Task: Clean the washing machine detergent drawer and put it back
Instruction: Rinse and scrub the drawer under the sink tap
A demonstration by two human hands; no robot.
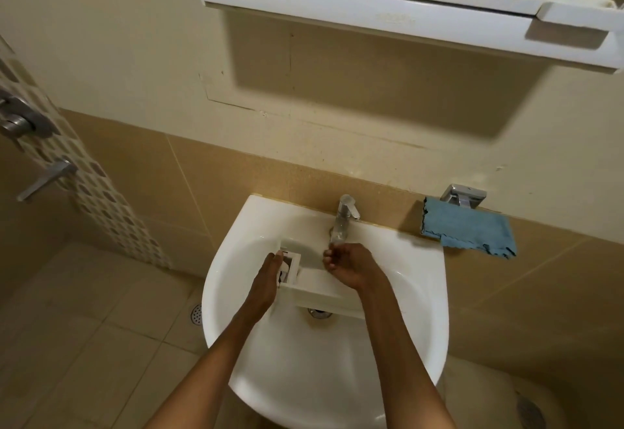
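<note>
The white detergent drawer (312, 282) lies inside the white sink (236, 256), just below the chrome tap (344, 217). My left hand (266, 280) lies along the drawer's left end with its fingers straight, the fingertips by the open compartments. My right hand (347, 266) hovers over the drawer's right part, under the tap spout, with its fingers loosely curled and nothing in them. Whether water is running I cannot tell.
A blue cloth (467, 231) hangs on a holder on the wall to the right of the sink. A white mirror cabinet (388, 13) juts out above. Shower fittings (20, 121) are on the left wall, with a floor drain (196, 313) below.
</note>
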